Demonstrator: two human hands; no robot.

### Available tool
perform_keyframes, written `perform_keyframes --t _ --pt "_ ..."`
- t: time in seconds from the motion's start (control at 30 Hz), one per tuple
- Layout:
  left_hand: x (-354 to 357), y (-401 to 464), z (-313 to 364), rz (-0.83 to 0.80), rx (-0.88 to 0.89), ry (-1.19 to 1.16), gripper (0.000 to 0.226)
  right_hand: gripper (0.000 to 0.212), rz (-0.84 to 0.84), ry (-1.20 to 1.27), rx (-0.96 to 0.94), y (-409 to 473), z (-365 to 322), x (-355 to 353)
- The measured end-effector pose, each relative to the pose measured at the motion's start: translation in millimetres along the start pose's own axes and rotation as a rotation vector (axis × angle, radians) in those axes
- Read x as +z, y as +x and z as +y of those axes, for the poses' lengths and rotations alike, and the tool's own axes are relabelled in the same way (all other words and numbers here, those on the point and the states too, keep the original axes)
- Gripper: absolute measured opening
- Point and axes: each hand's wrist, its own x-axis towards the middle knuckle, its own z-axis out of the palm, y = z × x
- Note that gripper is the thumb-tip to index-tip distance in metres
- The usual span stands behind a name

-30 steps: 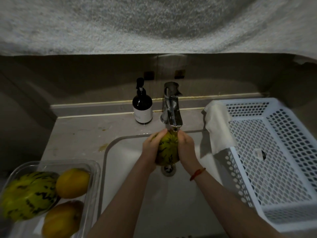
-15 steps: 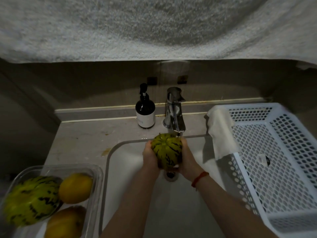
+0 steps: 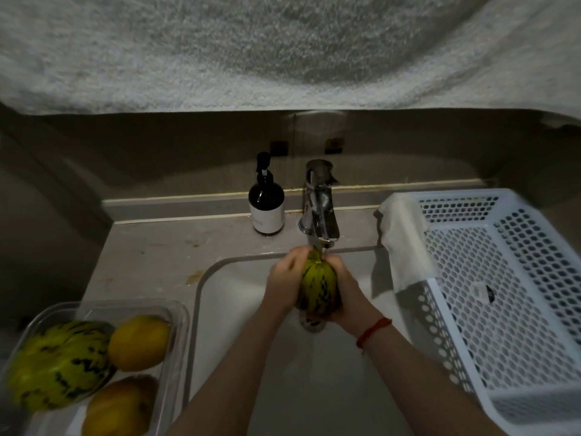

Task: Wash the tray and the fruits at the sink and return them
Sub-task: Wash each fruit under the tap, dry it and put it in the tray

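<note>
We hold a striped green melon (image 3: 318,286) over the sink (image 3: 220,309), right under the faucet (image 3: 319,212), our left hand (image 3: 283,283) and right hand (image 3: 347,297) both curled round its sides. The clear tray (image 3: 176,313) sits at the counter's front left corner, holding another striped melon (image 3: 59,366) and two orange fruits (image 3: 140,343). We judge the wet rind could slip from our grip and drop into the basin.
</note>
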Motion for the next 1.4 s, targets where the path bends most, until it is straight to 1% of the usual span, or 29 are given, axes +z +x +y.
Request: perform_keyframes --t 0.03,0.07,0.13,0.17,0.2,0.23,0.3,0.37,0.4,0.47,0.5,0.53,0.57,0.6,0.67,0.7,0.77,0.8,0.87,0.9,0.93,1.0,1.07,1.13,1.17,1.27,1.33,1.4 --pt "-1 -2 -1 -0.052 0.019 0.049 0.014 0.050 0.004 0.040 0.008 2 1 0" --pt "-3 -5 0 -0.101 0.033 0.058 0.016 0.053 0.003 0.061 0.009 3 1 0" --pt "-7 -8 0 -0.178 0.018 -0.012 0.038 0.053 0.037 0.007 0.027 4 -2 -2" --pt "-9 -7 3 -0.197 -0.021 -0.047 0.044 0.052 0.071 -0.036 0.033 4 -4 -2" --pt "-9 -7 6 -0.204 -0.065 -0.082 0.043 0.050 0.096 -0.062 0.016 4 -5 -2" --pt "-7 -7 9 -0.190 -0.103 -0.096 0.036 0.046 0.105 -0.094 -0.036 3 -6 0" --pt "-1 -5 13 -0.064 -0.153 -0.072 0.022 0.028 0.089 -0.234 -0.235 -2 -8 1" --pt "4 -1 12 0.076 -0.264 -0.148 0.021 0.008 0.013 -0.416 -0.428 -6 -7 0" --pt "6 1 12 0.122 -0.352 -0.213 0.024 0.009 -0.008 -0.499 -0.496 -7 -6 -1" --pt "5 6 8 0.164 -0.502 -0.288 0.027 0.028 0.002 -0.623 -0.603 -4 -7 -6" --pt "3 9 5 0.166 -0.527 -0.249 0.027 0.029 -0.008 -0.617 -0.609 -3 -10 -7" --pt "2 9 2 0.160 -0.526 -0.172 0.027 0.023 -0.029 -0.571 -0.564 -3 -13 -9" --pt "1 8 0 0.149 -0.496 -0.082 0.030 0.011 -0.037 -0.487 -0.468 -3 -18 -9" --pt "1 6 -1 0.130 -0.441 0.011 0.033 0.008 0.001 -0.417 -0.362 0 -21 -9" --pt "1 1 -4 0.094 -0.330 0.119 0.039 0.022 0.160 -0.337 -0.192 5 -26 -7" --pt "2 -2 -4 0.077 -0.304 0.132 0.041 0.023 0.217 -0.283 -0.151 7 -28 -5" --pt "3 -10 -3 0.065 -0.312 0.076 0.043 0.021 0.212 -0.165 -0.103 8 -31 -1" --pt "5 -13 -2 0.060 -0.319 -0.020 0.042 0.020 0.181 -0.134 -0.078 7 -33 2" --pt "6 -20 0 0.025 -0.306 -0.234 0.033 0.032 0.106 -0.179 -0.026 2 -35 7" --pt "4 -22 2 0.006 -0.285 -0.285 0.028 0.040 0.081 -0.225 -0.006 0 -34 8" --pt "2 -21 4 -0.011 -0.260 -0.299 0.023 0.045 0.056 -0.263 0.008 -2 -32 8" --pt "-4 -19 6 -0.018 -0.199 -0.282 0.027 0.051 -0.011 -0.290 0.053 -9 -30 6" --pt "-6 -18 6 -0.016 -0.117 -0.226 0.025 0.046 -0.082 -0.250 0.104 -16 -29 -1" --pt "-3 -18 6 -0.027 -0.050 -0.157 0.024 0.035 -0.165 -0.192 0.104 -20 -28 -8" --pt "0 -18 5 -0.030 -0.033 -0.143 0.021 0.034 -0.183 -0.160 0.093 -22 -28 -10" --pt "8 -16 8 0.007 -0.040 -0.136 0.020 0.044 -0.121 0.031 0.042 -19 -17 -13" --pt "15 -18 12 0.088 -0.144 -0.204 0.026 0.046 -0.059 0.202 -0.072 -16 -3 -8" --pt "22 -23 17 0.119 -0.298 -0.376 0.027 0.042 0.029 0.264 -0.217 -16 9 -4"
